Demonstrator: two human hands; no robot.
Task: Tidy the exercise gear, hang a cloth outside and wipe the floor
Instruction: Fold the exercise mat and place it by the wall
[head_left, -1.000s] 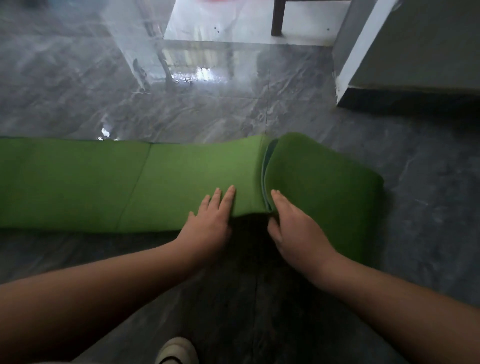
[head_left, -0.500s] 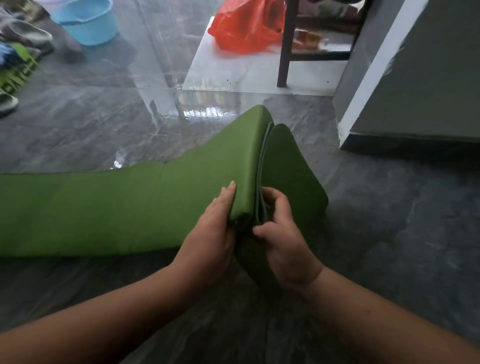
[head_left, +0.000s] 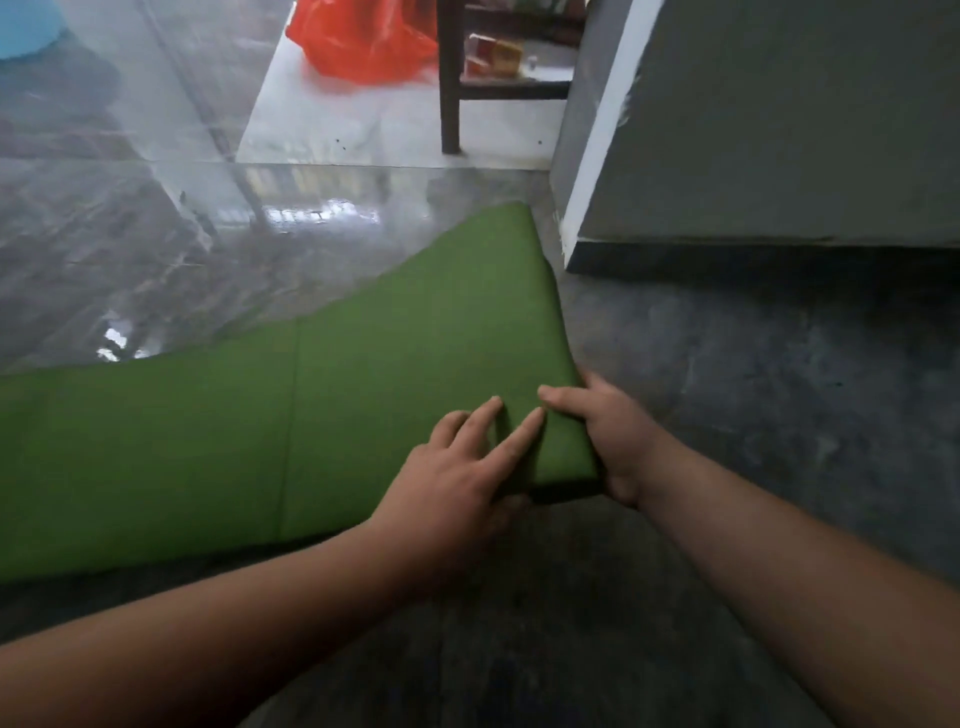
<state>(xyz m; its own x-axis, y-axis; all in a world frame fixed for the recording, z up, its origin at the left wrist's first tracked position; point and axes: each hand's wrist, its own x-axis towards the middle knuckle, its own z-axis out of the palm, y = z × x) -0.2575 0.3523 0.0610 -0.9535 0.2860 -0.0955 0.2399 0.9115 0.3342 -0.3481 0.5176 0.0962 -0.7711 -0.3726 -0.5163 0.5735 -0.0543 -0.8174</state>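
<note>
A long green exercise mat (head_left: 363, 395) lies across the grey tiled floor, its right end folded over so the fold forms a raised right edge. My left hand (head_left: 457, 478) lies flat on top of the folded section near its front corner, fingers straight and spread. My right hand (head_left: 608, 436) grips the folded right edge at the front corner, thumb on top and fingers wrapped under and hidden.
A grey and white wall corner (head_left: 597, 171) stands just right of the mat's far end. Behind it are a dark wooden furniture leg (head_left: 449, 104), a red plastic bag (head_left: 358, 41) and a blue basin (head_left: 26, 26) at the far left. The floor (head_left: 130, 249) shines wet.
The mat's right sections have been folded together and laid over to the left. My left hand went from gripping the edge to pressing flat on top; my right hand shifted to the outer fold.
</note>
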